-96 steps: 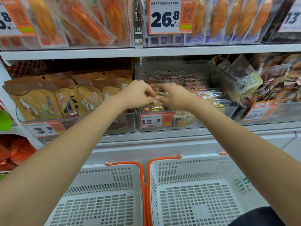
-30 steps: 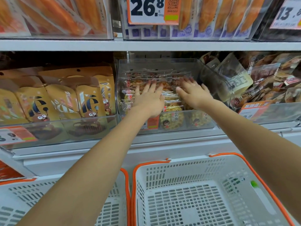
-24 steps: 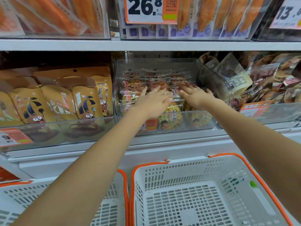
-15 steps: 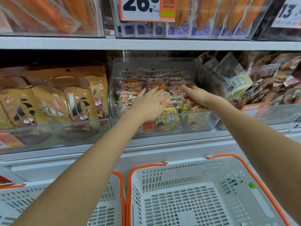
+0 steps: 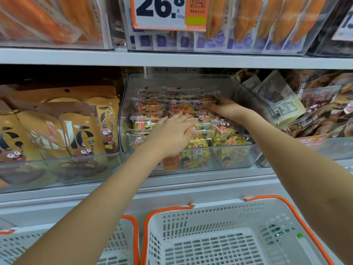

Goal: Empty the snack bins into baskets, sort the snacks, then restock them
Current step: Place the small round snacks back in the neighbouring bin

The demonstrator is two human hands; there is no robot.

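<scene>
Snack packets [image 5: 193, 134], clear-wrapped with yellow pieces inside and red print, lie stacked in a transparent bin [image 5: 238, 87] on the middle shelf [image 5: 191, 180], roughly midway along its front edge.

Head view, the only one supplied. Both arms reach over the bin's front wall. The left hand [image 5: 172, 134] lies palm down on the top packets near the front of the bin, fingers straight and close together, pressing flat and not curled round anything. The right hand [image 5: 227, 109] is further back toward the bin's right wall; its fingers are tucked in among the packets at the rear of the stack, and whether they close on one cannot be told.

To the left on the same shelf, a second clear bin holds brown and gold pouches [image 5: 63, 127] printed with cartoon faces, standing upright. To the right, a third bin carries dark packets [image 5: 324, 104], tilted and heaped. On the upper shelf, orange-filled packs [image 5: 248, 18] stand behind a price tag [image 5: 168, 12] reading 26.8.

Below the shelf's front edge sit two white perforated baskets with orange rims, side by side and touching: the right basket [image 5: 219, 211] under the snack bin, the left basket [image 5: 122, 238] partly hidden by the left forearm. No goods are seen in the parts of either basket that show.
</scene>
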